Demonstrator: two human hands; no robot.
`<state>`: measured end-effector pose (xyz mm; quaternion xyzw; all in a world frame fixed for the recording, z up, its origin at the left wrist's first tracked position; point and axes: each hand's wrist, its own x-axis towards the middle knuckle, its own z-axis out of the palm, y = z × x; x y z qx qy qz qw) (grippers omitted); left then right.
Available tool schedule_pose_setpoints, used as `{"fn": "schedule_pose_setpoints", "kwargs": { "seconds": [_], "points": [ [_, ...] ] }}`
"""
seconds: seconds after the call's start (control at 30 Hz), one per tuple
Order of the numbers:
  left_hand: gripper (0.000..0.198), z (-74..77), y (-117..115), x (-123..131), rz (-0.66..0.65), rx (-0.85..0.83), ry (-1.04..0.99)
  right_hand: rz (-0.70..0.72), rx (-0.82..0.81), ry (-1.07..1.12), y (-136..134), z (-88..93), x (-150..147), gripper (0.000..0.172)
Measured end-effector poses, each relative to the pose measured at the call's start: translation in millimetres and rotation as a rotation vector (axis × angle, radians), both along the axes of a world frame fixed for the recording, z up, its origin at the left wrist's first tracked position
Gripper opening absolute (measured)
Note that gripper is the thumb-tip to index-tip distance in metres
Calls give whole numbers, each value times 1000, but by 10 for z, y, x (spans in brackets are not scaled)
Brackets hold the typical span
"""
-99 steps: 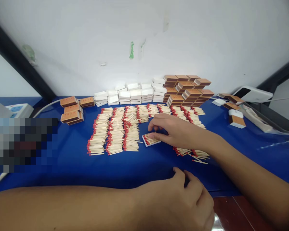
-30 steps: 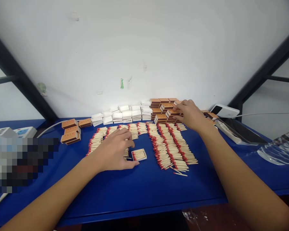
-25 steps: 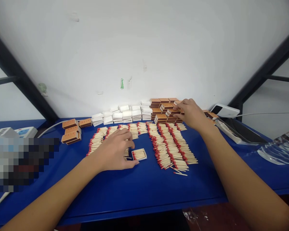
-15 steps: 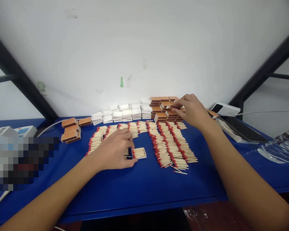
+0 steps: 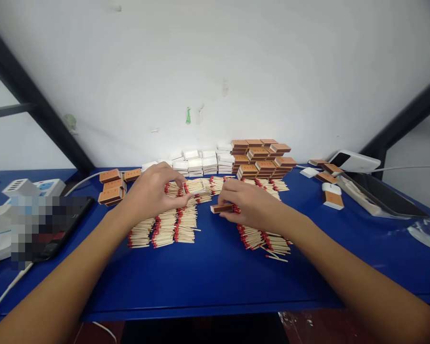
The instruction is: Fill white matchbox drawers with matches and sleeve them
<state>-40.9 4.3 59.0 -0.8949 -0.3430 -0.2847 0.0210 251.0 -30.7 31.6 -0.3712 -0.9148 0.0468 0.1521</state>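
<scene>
My left hand [image 5: 155, 193] pinches a white matchbox tray [image 5: 195, 186] filled with red-tipped matches, held above the match rows. A little to its right, my right hand [image 5: 249, 203] grips an orange matchbox sleeve [image 5: 221, 209], with its end pointing left. Rows of loose matches [image 5: 165, 229] lie below my left hand, and more rows [image 5: 275, 241] lie under and beside my right hand. Behind them stand stacked white trays [image 5: 202, 165] and, to their right, a pile of orange matchbox sleeves [image 5: 265, 165].
Several orange matchboxes [image 5: 111, 193] are stacked at the left, near a power strip [image 5: 50, 186] and a blurred dark phone [image 5: 71, 224]. At the right are scattered boxes [image 5: 333, 199], a white device [image 5: 354, 161] and clear plastic [image 5: 428, 234]. The blue table [image 5: 215, 282] meets the wall.
My left hand has lifted the filled tray up from the table. My right hand has come left and down from the orange pile with a sleeve in it. The view has shifted slightly.
</scene>
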Motion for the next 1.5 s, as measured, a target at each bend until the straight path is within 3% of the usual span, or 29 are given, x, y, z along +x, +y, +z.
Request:
{"fn": "schedule_pose_setpoints", "kwargs": {
  "seconds": [0.17, 0.23, 0.4, 0.6, 0.83, 1.13, 1.5],
  "points": [
    [23, -106, 26, 24, 14, -44, 36, -24, -121, 26, -22, 36, 11, 38],
    [26, -136, 28, 35, 9, -57, 39, -29, -146, 28, -1, 32, 31, 43],
    [25, -189, 35, 60, -20, -71, 39, -22, -204, 33, 60, -7, 81, 31],
    [30, -240, 16, 86, -10, -93, -15, -163, -40, 151, 98, 41, 116, 33],
    [29, -222, 2, 92, -39, -111, -27, -128, 15, 185, 107, 40, 106, 35],
    [28, -213, 8, 89, -88, -163, -89, -108, -74, 311, 104, 30, 73, 36],
    [35, -258, 1, 140, -148, -121, -215, -59, 29, 523, 40, -106, -116, 37]
  ]
}}
